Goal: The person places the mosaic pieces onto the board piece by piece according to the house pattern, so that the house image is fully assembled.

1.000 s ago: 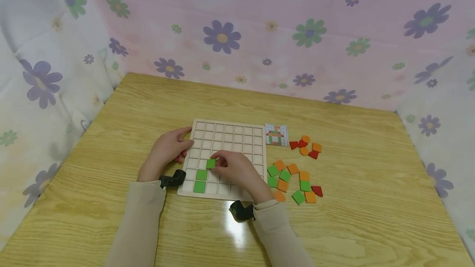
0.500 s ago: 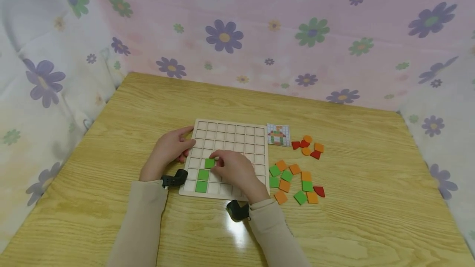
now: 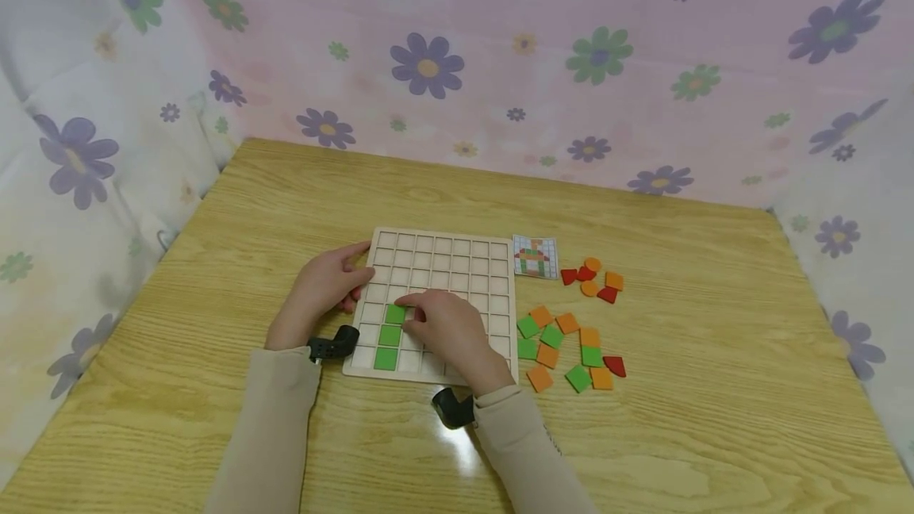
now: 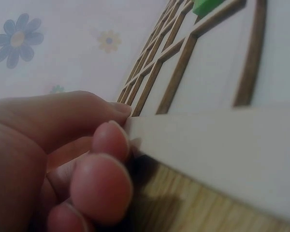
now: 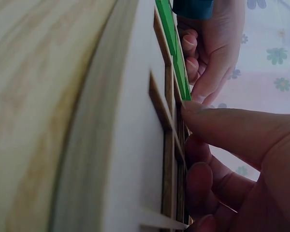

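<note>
"How's your left hand (image 3: 324, 282) lying?"

"Along the left side of the wooden board (image 3: 443, 247). I'm holding that edge, thumb on the rim, a fingertip against its side, my lower fingers bent."

"And the right?"

"My right hand (image 3: 451, 331) reaches in over the board, knuckles rounded. The index fingertip touches the upper right corner of the top green tile (image 3: 393, 314); my thumb sits near its lower right."

"Pinching it or released?"

"I can't tell."

"Where's that tile, then?"

"Second column from the left, directly above the lower green tiles (image 3: 389, 335). The loose pieces (image 3: 551, 335) lie right of the board."
</note>
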